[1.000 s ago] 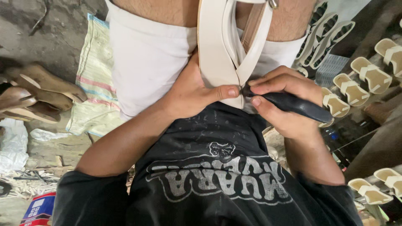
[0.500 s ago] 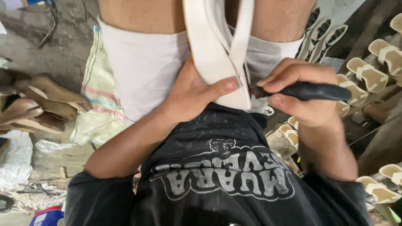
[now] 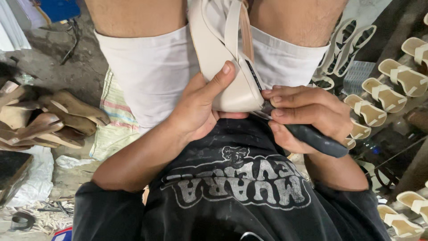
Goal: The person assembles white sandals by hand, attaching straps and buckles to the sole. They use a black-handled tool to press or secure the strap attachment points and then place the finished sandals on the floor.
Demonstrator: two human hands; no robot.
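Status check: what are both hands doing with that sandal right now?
Left hand grips cream sandal at heel, thumb on sole. Right hand holds dark-handled tool, tip at heel edge. Sandal rests between the knees; nothing in the way.

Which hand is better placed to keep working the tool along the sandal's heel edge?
Probably the right hand: it grips the dark-handled tool with its tip at the cream sandal heel. The left hand only steadies the sole.

Tan soles (image 3: 49,120), cream sandals (image 3: 392,89), striped sack (image 3: 117,120)
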